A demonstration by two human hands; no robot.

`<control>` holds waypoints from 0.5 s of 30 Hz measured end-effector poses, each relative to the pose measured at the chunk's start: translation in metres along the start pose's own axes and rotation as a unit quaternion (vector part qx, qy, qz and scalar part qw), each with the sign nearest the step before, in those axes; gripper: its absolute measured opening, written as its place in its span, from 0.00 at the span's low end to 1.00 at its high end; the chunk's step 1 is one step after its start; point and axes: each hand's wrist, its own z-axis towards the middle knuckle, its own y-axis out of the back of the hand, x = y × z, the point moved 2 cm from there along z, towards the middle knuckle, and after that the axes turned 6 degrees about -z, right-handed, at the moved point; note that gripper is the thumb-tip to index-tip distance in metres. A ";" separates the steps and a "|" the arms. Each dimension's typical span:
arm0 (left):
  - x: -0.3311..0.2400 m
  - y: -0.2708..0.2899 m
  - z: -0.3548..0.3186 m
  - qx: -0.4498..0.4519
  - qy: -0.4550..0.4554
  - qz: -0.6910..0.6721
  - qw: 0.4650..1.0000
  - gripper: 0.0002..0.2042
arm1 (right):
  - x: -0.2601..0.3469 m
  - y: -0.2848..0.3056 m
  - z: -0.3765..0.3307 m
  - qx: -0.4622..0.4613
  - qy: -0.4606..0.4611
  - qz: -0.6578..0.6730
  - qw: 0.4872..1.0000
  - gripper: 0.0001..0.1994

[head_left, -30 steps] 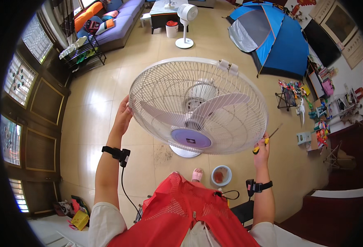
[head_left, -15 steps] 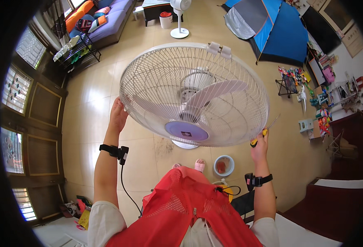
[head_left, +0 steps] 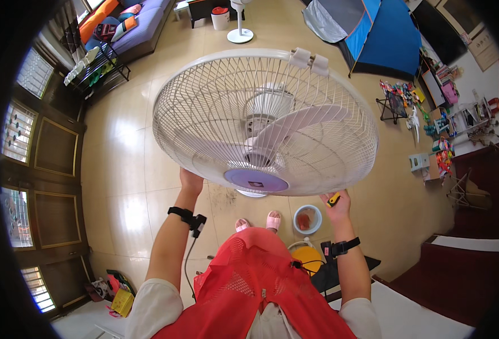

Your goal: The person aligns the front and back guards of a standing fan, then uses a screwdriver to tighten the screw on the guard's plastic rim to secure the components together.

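Note:
A white standing fan (head_left: 294, 144) with a round wire cage fills the middle of the view, tilted with its purple hub badge (head_left: 256, 180) toward me. Its blades show through the wires. Under the cage's lower left edge is my left hand (head_left: 191, 182); the fan hides its fingers. My right hand (head_left: 340, 208) is at the lower right edge, holding a screwdriver by its yellow and black handle (head_left: 333, 199). The screwdriver's shaft is out of sight, and the fingertips are partly behind the cage.
A blue basin (head_left: 318, 220) with something reddish inside and a yellow round-topped stool (head_left: 307, 259) stand near my feet. Farther off are a second fan (head_left: 240, 35), a lidded bin (head_left: 220, 20), a blue tent (head_left: 388, 42) and a sofa (head_left: 147, 28). Toys and small furniture line the right wall.
Both hands have slid inward and lower along the cage, the left hand rightward, the right hand leftward with the screwdriver. The screwdriver's shaft was visible earlier. The fan appears slightly larger.

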 end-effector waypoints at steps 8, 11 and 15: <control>0.014 -0.044 -0.004 -0.103 -0.026 -0.065 0.992 0.23 | -0.009 0.028 0.011 0.036 0.055 0.030 0.997 0.07; 0.008 -0.027 -0.001 -0.108 -0.046 -0.059 0.991 0.23 | -0.016 0.013 0.009 0.062 0.050 0.035 0.996 0.10; 0.011 -0.023 0.002 -0.092 -0.066 -0.034 0.993 0.24 | -0.013 0.018 0.011 0.038 0.044 0.018 0.998 0.12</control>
